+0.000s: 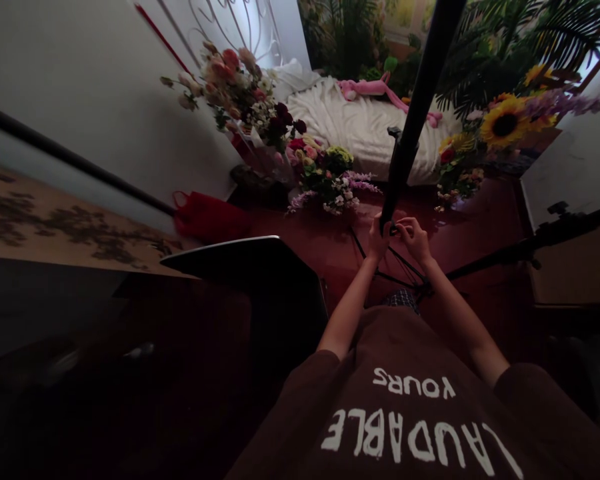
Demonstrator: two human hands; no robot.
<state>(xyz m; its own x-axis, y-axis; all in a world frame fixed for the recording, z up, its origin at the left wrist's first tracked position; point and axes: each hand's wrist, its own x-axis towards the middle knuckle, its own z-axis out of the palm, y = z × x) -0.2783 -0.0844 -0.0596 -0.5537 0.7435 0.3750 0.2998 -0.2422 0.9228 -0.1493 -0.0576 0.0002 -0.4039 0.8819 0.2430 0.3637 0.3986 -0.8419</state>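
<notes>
Clasping the pole (pixel 401 162) partly hides the left hand (pixel 377 241).

Left arm (pixel 351 307) and right arm (pixel 457 310) extended forward, both angled inward. Left hand (pixel 377 241) held upright, fingers curled in grip. Right hand (pixel 416 240) raised just beside, fingers bent toward left hand; exact fingertip contact obscured.
</notes>
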